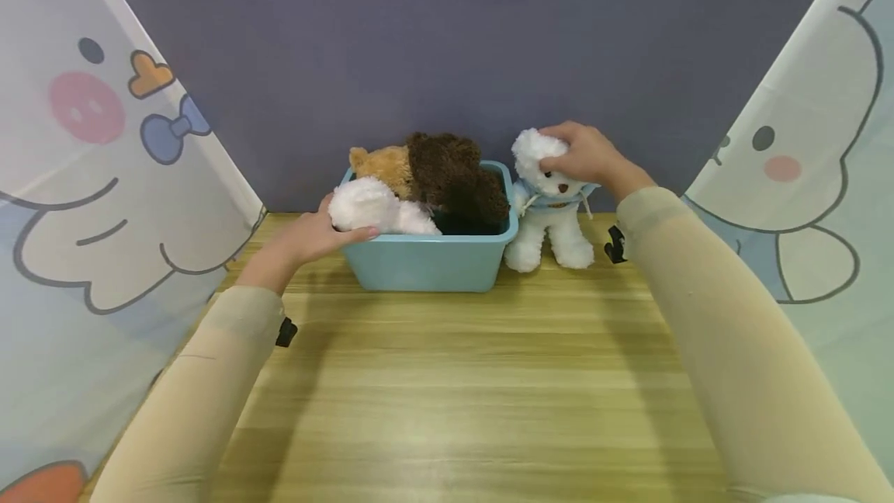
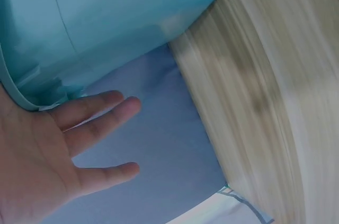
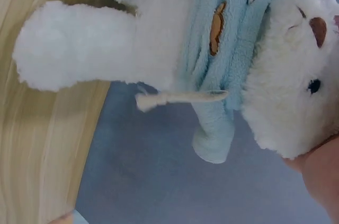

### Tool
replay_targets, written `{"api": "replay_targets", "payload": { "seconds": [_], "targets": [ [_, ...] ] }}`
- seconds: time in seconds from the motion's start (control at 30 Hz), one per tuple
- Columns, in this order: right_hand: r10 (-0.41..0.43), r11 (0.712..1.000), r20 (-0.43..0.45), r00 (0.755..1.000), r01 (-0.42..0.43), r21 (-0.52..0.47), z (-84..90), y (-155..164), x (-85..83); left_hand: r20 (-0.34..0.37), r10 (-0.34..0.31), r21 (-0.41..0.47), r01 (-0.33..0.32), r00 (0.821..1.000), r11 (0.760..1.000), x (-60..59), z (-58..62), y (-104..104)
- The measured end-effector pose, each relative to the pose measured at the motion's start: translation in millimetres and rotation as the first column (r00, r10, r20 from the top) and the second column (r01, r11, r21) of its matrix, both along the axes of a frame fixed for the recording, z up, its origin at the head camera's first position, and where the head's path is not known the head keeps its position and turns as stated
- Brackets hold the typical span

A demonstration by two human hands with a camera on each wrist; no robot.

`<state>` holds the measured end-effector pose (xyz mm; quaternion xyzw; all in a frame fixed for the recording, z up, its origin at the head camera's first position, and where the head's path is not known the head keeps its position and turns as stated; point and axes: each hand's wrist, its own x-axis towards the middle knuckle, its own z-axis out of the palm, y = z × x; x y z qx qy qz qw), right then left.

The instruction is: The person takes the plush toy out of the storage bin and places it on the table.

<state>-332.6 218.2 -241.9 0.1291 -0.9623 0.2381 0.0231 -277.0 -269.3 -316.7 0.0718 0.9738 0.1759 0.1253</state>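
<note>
At the far edge of the table (image 1: 447, 379), my right hand (image 1: 587, 157) grasps the white bear (image 1: 548, 208) by its head. It stands outside the bin (image 1: 426, 262), where three toys already lie. My left hand (image 1: 314, 235) steadies the bin's left rim, thumb on the white toy (image 1: 373, 208), fingers relaxed.

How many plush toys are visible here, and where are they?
4. A white plush, a tan plush and a dark brown plush lie in the blue bin; a white bear stands right of it. Others may be buried underneath.
</note>
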Motion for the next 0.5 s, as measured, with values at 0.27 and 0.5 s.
{"api": "replay_targets", "payload": {
  "seconds": [0.27,0.5],
  "targets": [
    [0.006,0.989,-0.059,0.998,-0.015,-0.147,-17.3,-18.1,-6.8,-0.043,0.022,-0.038,-0.024,0.999,0.999,0.8,-5.0,-0.8],
    [0.047,0.982,-0.088,0.995,-0.062,-0.178,-16.1,-40.9,-12.2,-0.072,0.042,-0.009,-0.043,0.997,0.999,4.9,-7.5,-14.9]
  ]
}}
